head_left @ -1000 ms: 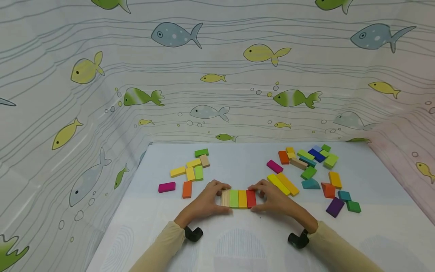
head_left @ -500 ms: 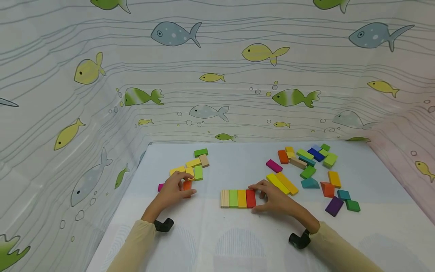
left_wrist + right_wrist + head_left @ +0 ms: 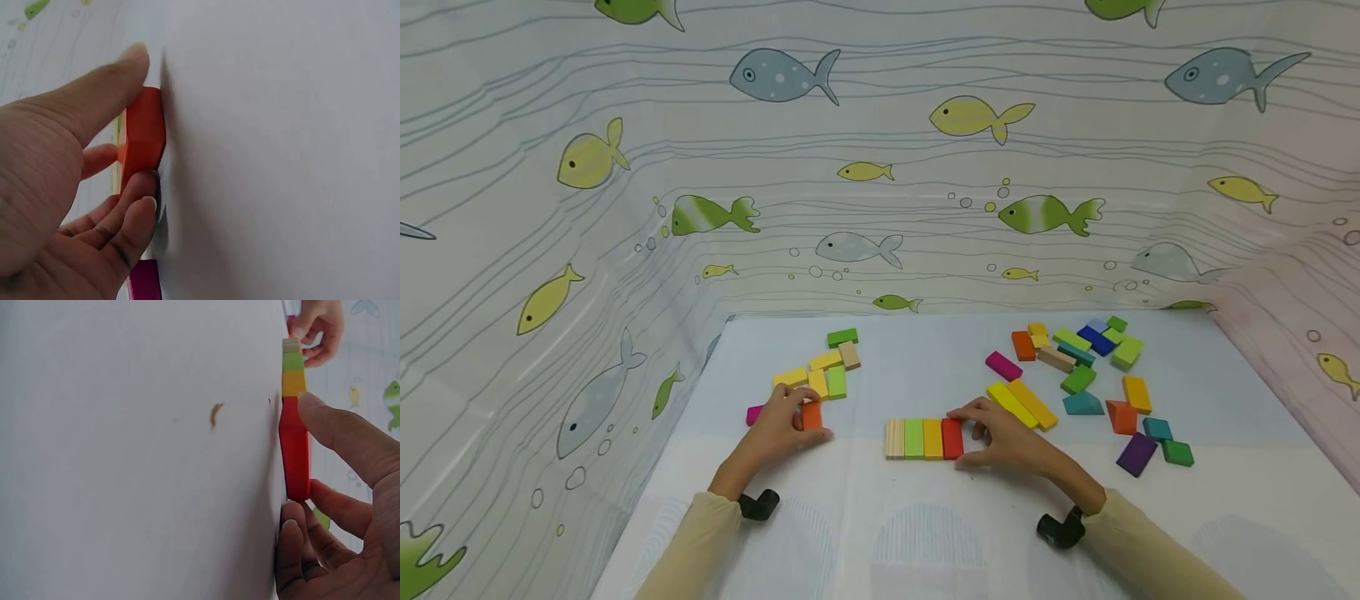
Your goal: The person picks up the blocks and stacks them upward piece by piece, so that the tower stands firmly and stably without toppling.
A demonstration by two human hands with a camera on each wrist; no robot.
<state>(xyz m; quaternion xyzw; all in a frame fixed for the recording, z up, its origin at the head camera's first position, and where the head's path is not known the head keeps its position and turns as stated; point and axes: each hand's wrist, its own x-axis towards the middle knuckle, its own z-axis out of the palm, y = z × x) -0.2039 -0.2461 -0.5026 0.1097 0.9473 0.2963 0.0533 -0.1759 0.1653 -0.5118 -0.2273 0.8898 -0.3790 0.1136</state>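
In the head view my left hand (image 3: 777,425) is around an orange block (image 3: 812,416), with thumb and index finger at its two ends. The left wrist view shows curled fingertips (image 3: 140,206) against the lower side of that orange block (image 3: 144,131). My right hand (image 3: 1003,437) holds a red block (image 3: 952,439), thumb at its near end and index finger at its far end. That red block ends a row on the table: a ridged natural-wood piece (image 3: 895,439), a light green block (image 3: 913,439) and a yellow-orange block (image 3: 933,439) lie side by side with it.
Beyond my left hand lie yellow blocks (image 3: 826,359), a green block (image 3: 842,337) and a partly hidden magenta block (image 3: 754,414). Two long yellow bars (image 3: 1022,405) and several coloured blocks (image 3: 1082,379) spread across the right side. A fish-patterned sheet (image 3: 805,283) stands behind the table.
My left hand has left the row's wooden end and moved left to the orange block, where its fingers have closed in. My right hand has stayed at the red block.
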